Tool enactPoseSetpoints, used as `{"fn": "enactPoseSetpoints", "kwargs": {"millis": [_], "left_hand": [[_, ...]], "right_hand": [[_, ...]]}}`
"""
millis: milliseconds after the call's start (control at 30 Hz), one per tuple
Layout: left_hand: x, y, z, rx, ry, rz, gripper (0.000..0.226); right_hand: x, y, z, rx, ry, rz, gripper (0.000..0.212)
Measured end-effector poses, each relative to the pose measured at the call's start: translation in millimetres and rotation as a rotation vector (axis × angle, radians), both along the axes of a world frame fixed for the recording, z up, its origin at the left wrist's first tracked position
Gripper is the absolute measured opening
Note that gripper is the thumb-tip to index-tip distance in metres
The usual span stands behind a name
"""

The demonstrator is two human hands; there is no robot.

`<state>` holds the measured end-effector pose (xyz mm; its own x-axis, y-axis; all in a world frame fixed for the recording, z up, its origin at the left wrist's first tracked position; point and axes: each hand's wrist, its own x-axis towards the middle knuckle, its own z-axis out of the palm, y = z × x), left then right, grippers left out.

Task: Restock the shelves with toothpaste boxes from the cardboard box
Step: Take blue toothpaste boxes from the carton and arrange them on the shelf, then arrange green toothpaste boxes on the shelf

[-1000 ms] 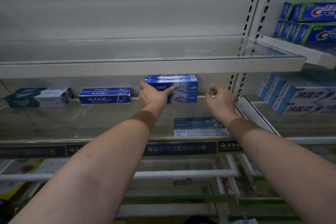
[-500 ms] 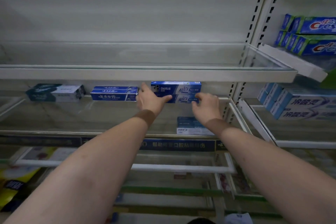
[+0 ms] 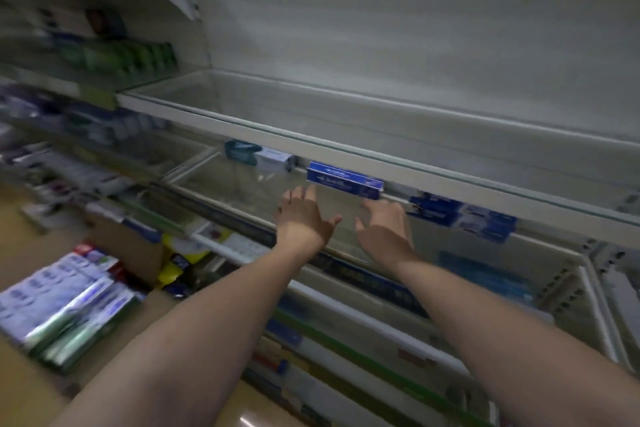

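Note:
The frame is blurred and tilted. My left hand [image 3: 304,215] and my right hand [image 3: 384,224] hover over the glass shelf [image 3: 221,184], fingers spread, holding nothing. Behind them at the shelf's back lie a dark blue toothpaste box stack [image 3: 344,178], a teal and white box [image 3: 258,156] to its left, and the blue-white Darlie boxes [image 3: 464,218] to the right of my right hand. The cardboard box [image 3: 128,246] stands on the floor at lower left, with several toothpaste boxes [image 3: 65,302] in front of it.
An upper glass shelf [image 3: 311,135] overhangs the hands and is bare. Stocked shelves with green and blue boxes [image 3: 117,59] fill the left bay. Lower shelves with packets [image 3: 180,263] run below. Tan floor [image 3: 20,229] lies at left.
Both hands have let go of the Darlie boxes and drawn back and left, fingers spread. The view has swung left and down, bringing the cardboard box and floor into sight.

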<state>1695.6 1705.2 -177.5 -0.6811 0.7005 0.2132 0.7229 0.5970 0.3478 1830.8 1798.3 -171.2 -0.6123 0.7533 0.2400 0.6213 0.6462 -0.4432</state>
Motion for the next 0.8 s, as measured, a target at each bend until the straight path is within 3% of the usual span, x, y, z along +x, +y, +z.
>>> {"fn": "enactPoseSetpoints", "kwargs": {"millis": [167,300,533,800], "left_hand": [[-54,-78,6,0.008,0.059,0.087,0.075],[-108,-146,2,-0.043,0.045,0.150,0.077],[-180,-268,-14,-0.083,0.013,0.267,0.073],[-224,-378,-65,-0.146,-0.188,0.422,0.069]], "right_hand": [[-75,-54,0,-0.010,-0.047,0.118,0.044],[-129,-115,3,0.105,-0.042,0.197,0.045],[-214,-225,-17,0.121,-0.066,0.321,0.047],[-283,-323,-65,0.099,-0.199,0.467,0.052]]}}
